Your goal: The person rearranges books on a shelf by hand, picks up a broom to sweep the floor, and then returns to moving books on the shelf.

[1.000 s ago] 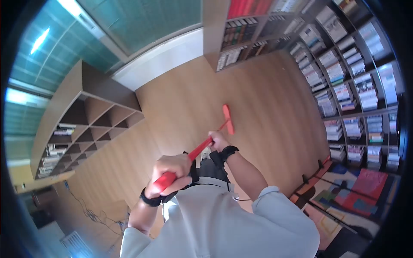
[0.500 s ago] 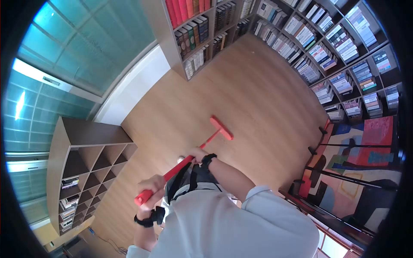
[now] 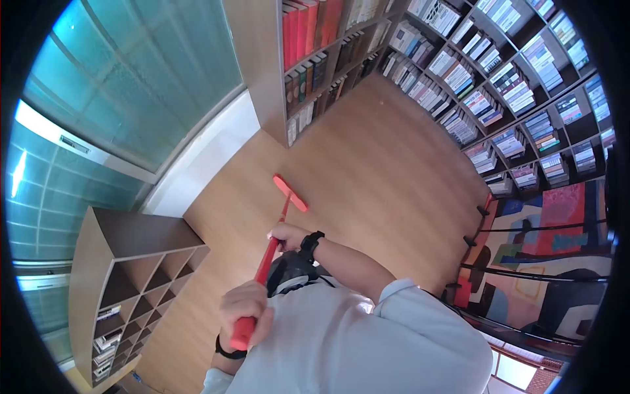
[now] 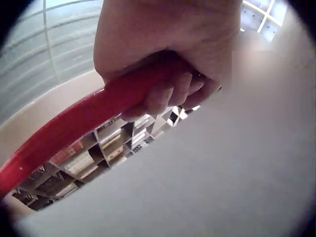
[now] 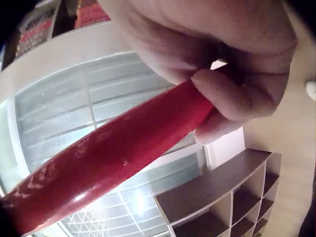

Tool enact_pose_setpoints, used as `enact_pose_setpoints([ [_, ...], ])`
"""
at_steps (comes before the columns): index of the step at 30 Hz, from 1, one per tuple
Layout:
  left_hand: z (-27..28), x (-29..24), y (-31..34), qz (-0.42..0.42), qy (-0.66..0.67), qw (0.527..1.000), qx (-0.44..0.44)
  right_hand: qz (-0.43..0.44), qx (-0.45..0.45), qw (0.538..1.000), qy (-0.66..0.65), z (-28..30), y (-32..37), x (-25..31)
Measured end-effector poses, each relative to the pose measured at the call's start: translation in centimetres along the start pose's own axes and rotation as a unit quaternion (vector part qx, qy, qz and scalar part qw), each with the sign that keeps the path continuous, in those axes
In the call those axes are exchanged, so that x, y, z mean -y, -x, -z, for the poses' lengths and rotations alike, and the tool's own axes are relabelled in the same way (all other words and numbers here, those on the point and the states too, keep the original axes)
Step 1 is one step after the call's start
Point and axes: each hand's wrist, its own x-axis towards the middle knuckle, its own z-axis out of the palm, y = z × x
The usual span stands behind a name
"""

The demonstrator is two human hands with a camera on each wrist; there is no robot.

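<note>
A red floor tool slants down in front of me in the head view, with a long red handle (image 3: 266, 266) and a narrow bar-shaped head (image 3: 290, 192) on the wooden floor. The underside of that head is hidden, so I cannot tell a broom from a mop. My left hand (image 3: 244, 307) grips the handle near its top end, close to the shirt. In the left wrist view its fingers (image 4: 160, 98) curl round the handle. Lower down, my right hand (image 3: 289, 236) holds the shaft, its fingers (image 5: 229, 96) wrapped about it in the right wrist view.
Bookcases (image 3: 459, 85) full of books line the far right. A low shelf unit (image 3: 141, 243) stands at left, below teal glass panels (image 3: 144, 85) and a white base wall (image 3: 210, 154). At right is a colourful patterned panel (image 3: 525, 262). Bare wooden floor (image 3: 387, 171) lies between.
The tool's head has swung left across the floor in view, and the right hand has moved left with it. Both hands keep their grip. The camera view has turned too.
</note>
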Motion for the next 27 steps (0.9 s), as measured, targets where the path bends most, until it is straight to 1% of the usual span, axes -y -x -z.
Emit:
enact_pose_setpoints([
  [1, 1.0, 0.2, -1.0, -0.004, -0.001, 1.0, 0.003, 0.013, 0.009, 1.0, 0.017, -1.4, 2.1, 2.4],
  [3, 2.6, 0.9, -2.7, -0.044, -0.005, 0.999, 0.024, 0.038, 0.001, 0.999, -0.01, -2.3, 1.1, 4.3],
  [4, 3.2, 1.5, -3.6, -0.046, 0.0, 0.998, 0.03, 0.059, -0.005, 0.998, -0.035, -2.5, 0.6, 5.2],
  [5, 3.6, 2.1, -4.7, -0.077, -0.009, 0.997, 0.001, 0.077, -0.01, 0.996, -0.032, -3.0, 0.6, 6.2],
  [6, 4.2, 2.5, -5.5, -0.103, -0.016, 0.994, -0.028, 0.076, -0.014, 0.996, -0.037, -3.7, 0.8, 7.1],
  [8, 5.6, 3.3, -6.9, -0.099, -0.021, 0.995, -0.008, 0.105, -0.05, 0.992, -0.051, -4.4, 0.9, 9.3],
  [9, 5.5, 3.6, -7.4, -0.092, -0.053, 0.993, -0.049, 0.101, -0.045, 0.994, -0.004, -4.1, 0.7, 10.1],
  [10, 5.3, 3.9, -7.8, -0.084, -0.086, 0.989, -0.091, 0.099, -0.045, 0.994, -0.009, -4.2, 0.6, 10.3],
  [11, 5.3, 4.5, -8.8, -0.079, -0.089, 0.984, -0.136, 0.155, -0.036, 0.987, -0.019, -4.3, 0.3, 10.6],
  [12, 5.6, 5.2, -9.3, -0.078, -0.09, 0.984, -0.134, 0.211, -0.028, 0.977, -0.029, -4.5, 0.0, 11.0],
  [13, 5.9, 6.1, -9.9, -0.029, -0.066, 0.983, -0.171, 0.213, -0.028, 0.976, -0.029, -4.5, -0.4, 11.6],
  [14, 6.2, 6.8, -10.5, 0.02, -0.042, 0.977, -0.21, 0.255, 0.004, 0.966, 0.044, -4.5, -0.7, 11.9],
  [15, 6.2, 7.2, -11.1, 0.054, -0.05, 0.973, -0.218, 0.293, 0.035, 0.948, 0.115, -4.5, -1.0, 12.0],
  [16, 6.2, 7.7, -11.4, 0.056, -0.05, 0.974, -0.215, 0.293, 0.034, 0.949, 0.112, -4.5, -1.4, 12.2],
  [18, 6.1, 8.7, -12.1, 0.055, -0.031, 0.959, -0.278, 0.296, 0.067, 0.928, 0.216, -4.4, -2.5, 12.9],
  [19, 6.0, 9.0, -12.6, 0.058, -0.031, 0.959, -0.276, 0.295, 0.067, 0.929, 0.213, -4.4, -3.0, 13.0],
  [20, 6.0, 9.2, -13.3, 0.066, -0.036, 0.95, -0.303, 0.399, 0.051, 0.867, 0.294, -4.5, -3.6, 13.2],
  [21, 6.0, 9.5, -14.3, 0.07, -0.041, 0.94, -0.331, 0.498, 0.035, 0.784, 0.37, -4.5, -4.1, 13.8],
  [22, 6.2, 10.0, -15.2, 0.065, -0.04, 0.941, -0.331, 0.501, 0.033, 0.78, 0.374, -4.2, -4.6, 14.8],
  [24, 6.9, 11.4, -16.1, 0.138, -0.037, 0.931, -0.336, 0.411, 0.041, 0.791, 0.451, -4.1, -4.9, 16.2],
  [25, 7.2, 12.7, -16.6, 0.157, -0.052, 0.926, -0.34, 0.421, 0.053, 0.784, 0.454, -3.5, -5.9, 16.8],
  [26, 7.5, 13.8, -17.4, 0.151, -0.05, 0.927, -0.339, 0.424, 0.049, 0.78, 0.457, -3.1, -5.1, 18.3],
  [27, 7.9, 14.7, -18.4, 0.15, -0.043, 0.917, -0.366, 0.39, 0.036, 0.779, 0.49, -3.4, -3.8, 20.0],
])
